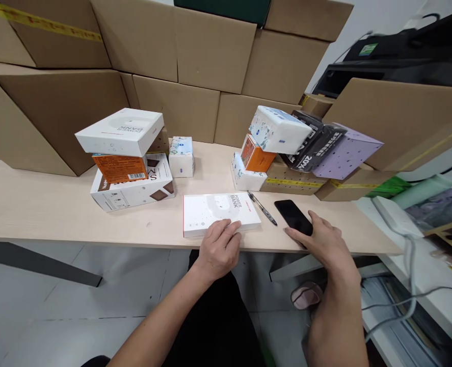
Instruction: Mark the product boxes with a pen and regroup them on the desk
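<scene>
A white power bank box (pixel 218 208) lies flat near the table's front edge. The fingers of my left hand (pixel 220 244) rest on its near edge, bent a little; the thumb is hidden. To the right, a black smartphone (pixel 292 215) lies at a slant on the table. My right hand (pixel 321 237) has it by the near end, thumb on one side and fingers on the other. Between box and phone there is a pen (pixel 262 207).
At left, another power bank box (pixel 122 130) tops an orange box (pixel 121 167) and a white-brown box (pixel 134 186). Tissue packs (pixel 281 127), an orange box (pixel 258 153) and a lilac box (pixel 346 153) are piled at right. Cardboard walls (pixel 180 109) stand behind.
</scene>
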Demonstrator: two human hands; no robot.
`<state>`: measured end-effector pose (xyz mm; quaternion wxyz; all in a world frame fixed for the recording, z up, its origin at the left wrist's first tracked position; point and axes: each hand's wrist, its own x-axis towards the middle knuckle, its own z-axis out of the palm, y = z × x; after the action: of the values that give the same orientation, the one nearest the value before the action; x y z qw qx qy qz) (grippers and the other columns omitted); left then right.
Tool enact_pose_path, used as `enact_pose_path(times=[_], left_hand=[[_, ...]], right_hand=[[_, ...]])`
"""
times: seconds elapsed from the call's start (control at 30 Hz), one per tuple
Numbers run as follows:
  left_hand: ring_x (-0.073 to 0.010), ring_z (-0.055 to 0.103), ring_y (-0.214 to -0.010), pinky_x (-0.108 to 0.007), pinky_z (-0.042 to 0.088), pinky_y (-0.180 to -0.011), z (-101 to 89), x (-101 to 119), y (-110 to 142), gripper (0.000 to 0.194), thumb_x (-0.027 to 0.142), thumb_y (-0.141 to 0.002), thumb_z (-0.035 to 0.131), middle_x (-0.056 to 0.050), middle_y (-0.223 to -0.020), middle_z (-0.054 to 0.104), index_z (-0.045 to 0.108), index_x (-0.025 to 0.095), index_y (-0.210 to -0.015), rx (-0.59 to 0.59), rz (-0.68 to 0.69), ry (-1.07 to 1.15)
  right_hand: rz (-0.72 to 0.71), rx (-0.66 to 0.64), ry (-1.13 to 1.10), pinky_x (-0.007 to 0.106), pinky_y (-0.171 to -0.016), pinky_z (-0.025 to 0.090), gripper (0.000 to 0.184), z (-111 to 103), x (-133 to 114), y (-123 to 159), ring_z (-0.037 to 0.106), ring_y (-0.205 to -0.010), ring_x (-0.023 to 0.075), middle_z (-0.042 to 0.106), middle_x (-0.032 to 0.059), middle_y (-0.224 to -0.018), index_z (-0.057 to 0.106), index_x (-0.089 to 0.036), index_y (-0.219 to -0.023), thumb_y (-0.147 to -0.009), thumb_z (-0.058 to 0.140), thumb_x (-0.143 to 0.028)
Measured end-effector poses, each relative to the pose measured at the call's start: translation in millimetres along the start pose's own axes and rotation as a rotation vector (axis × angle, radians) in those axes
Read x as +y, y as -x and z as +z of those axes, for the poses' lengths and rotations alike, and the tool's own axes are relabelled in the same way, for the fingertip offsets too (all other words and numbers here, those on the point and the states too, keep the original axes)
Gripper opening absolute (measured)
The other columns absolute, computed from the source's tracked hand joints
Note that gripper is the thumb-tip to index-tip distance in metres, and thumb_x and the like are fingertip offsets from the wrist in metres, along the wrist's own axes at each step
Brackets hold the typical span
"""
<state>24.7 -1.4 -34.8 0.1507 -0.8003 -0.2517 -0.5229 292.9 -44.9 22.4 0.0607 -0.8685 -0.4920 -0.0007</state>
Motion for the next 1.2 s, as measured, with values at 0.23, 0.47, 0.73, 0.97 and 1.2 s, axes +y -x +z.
enact_pose_path(times=[0.23,0.47,0.73,0.97,1.2], left_hand=[[-0.0270,0.065,-0.104,-0.043,0.056,-0.086,-0.5,0,1,0.019,0.003,-0.082,0.056,-0.011,-0.108,0.074,0.064,0.019,-0.090,-0.013,0.000,0.016],[-0.0306,0.063,-0.111,-0.047,0.057,-0.089,-1.6,-4,0,0.022,0.001,-0.080,0.059,-0.014,-0.110,0.073,0.065,0.017,-0.093,-0.004,0.004,0.064],[-0.0197,0.068,-0.098,-0.037,0.055,-0.088,-16.3,53,9,0.034,0.017,-0.093,0.055,-0.009,-0.107,0.072,0.060,0.025,-0.125,-0.005,-0.727,0.908],[-0.0175,0.062,-0.088,-0.029,0.050,-0.083,-27.9,74,-12,0.038,0.040,-0.083,0.070,-0.004,-0.092,0.068,0.065,0.018,-0.113,-0.096,-1.318,1.303],[-0.0133,0.056,-0.070,-0.025,0.048,-0.069,-32.8,65,-17,0.023,0.027,-0.076,0.069,0.001,-0.075,0.064,0.068,0.015,-0.095,-0.093,-1.373,1.080]], right_hand=[[-0.049,0.021,-0.010,0.041,-0.087,0.048,0.078,2,5,7,0.063,-0.110,0.0373,0.069,0.0228,-0.119,0.041,-0.008,-0.148,-0.088,0.055,-0.055],[-0.005,0.203,-0.183,0.044,-0.083,0.050,0.085,8,3,36,0.065,-0.104,0.0384,0.070,0.0208,-0.117,0.038,-0.009,-0.150,-0.083,0.062,-0.056],[-0.191,0.662,-0.560,0.045,-0.094,0.051,0.080,20,-49,104,0.063,-0.112,0.0300,0.066,0.0165,-0.124,0.043,-0.015,-0.147,-0.080,0.070,-0.051],[-0.282,0.692,-0.674,0.045,-0.091,0.053,0.076,46,-100,132,0.060,-0.115,0.0285,0.063,0.0162,-0.128,0.035,-0.020,-0.150,-0.085,0.069,-0.041],[-0.429,0.794,-0.657,0.051,-0.092,0.054,0.080,59,-116,130,0.058,-0.117,0.0323,0.061,0.0190,-0.128,0.031,-0.019,-0.153,-0.085,0.071,-0.039]])
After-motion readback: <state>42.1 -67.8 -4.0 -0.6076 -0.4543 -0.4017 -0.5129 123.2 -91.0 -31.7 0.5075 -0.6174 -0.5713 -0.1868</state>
